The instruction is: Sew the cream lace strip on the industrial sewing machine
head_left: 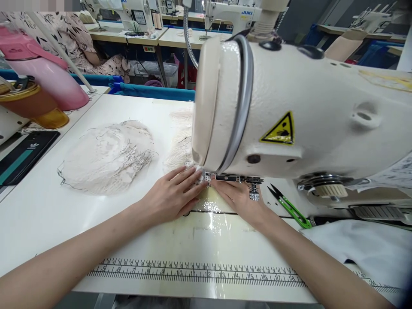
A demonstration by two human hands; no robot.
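My left hand [174,193] lies flat on the table, fingers stretched toward the needle area under the head of the cream sewing machine [289,107]. Its fingertips press a small piece of white lace [202,175] at the presser foot. My right hand [240,197] rests on the other side, fingers extended flat under the machine head, touching the same lace. The needle itself is hidden by the machine head.
A pile of lace pieces [109,156] lies to the left, more lace [180,141] behind the needle. Green thread snips [291,208] rest right of my hand. A phone [22,156], pink bottle [48,73] and amber cup [32,103] stand far left. Another person [80,43] sits beyond.
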